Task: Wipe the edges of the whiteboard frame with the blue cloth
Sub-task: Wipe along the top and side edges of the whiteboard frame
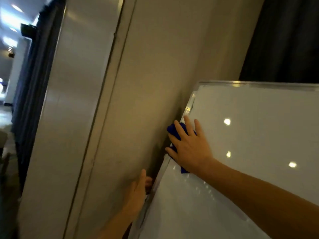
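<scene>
A whiteboard [259,135] with a shiny metal frame [189,104] fills the lower right, leaning close to a wall. My right hand [189,147] lies flat on the frame's left edge, fingers spread, pressing a blue cloth [172,130] against it. Bits of the cloth show above the fingers and below the wrist; the rest is hidden under the palm. Lower down, my left hand [138,190] grips the same left edge, its fingers curled behind the board into the gap by the wall.
A beige wall [146,83] with a vertical panel seam [110,83] stands just left of the board. A dark curtain [284,40] hangs behind the board's top edge. A dim corridor with ceiling lights [10,40] opens at the far left.
</scene>
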